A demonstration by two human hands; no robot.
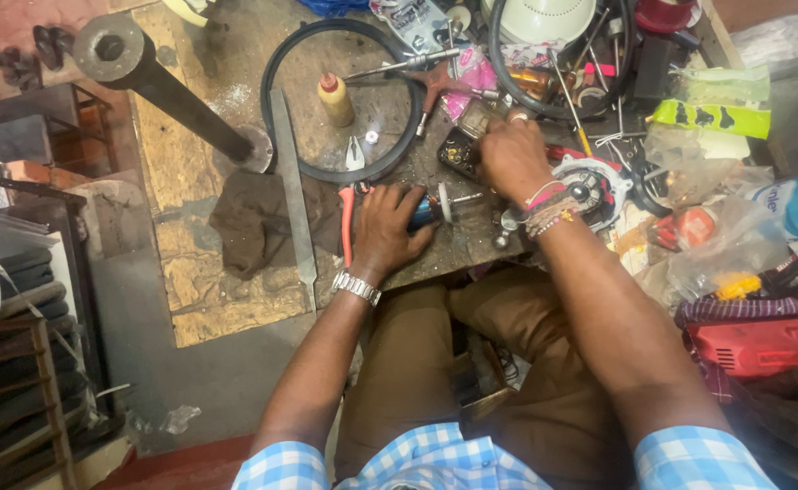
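Head view, looking straight down at a cluttered tabletop (235, 227). Left hand (388, 227) lay palm down over a small motor armature (435, 207), fingers curled round its dark blue body, pinning it near the tabletop's front edge; the shaft end with a pale disc stuck out to the right of the fingers. Metal watch (356, 287) on that wrist. Right hand (510, 156) sat further back and to the right, fist closed, knuckles up, over a small dark part (458, 152); couldn't tell what, if anything, the fingers held. Thread bracelets (548, 209) on that wrist. Hands were apart, armature between them and closer to the left.

Around them: red-handled pliers (347, 222) just left of the left hand, a long flat file (292, 181) beside those, dark rag (254, 222) under the file. Black rubber belt (344, 100) looped behind, a yellow squeeze bottle (335, 98) with red cap inside the loop. Round motor housing (594, 189) just right of the right wrist. Red power tool (753, 345) at far right.
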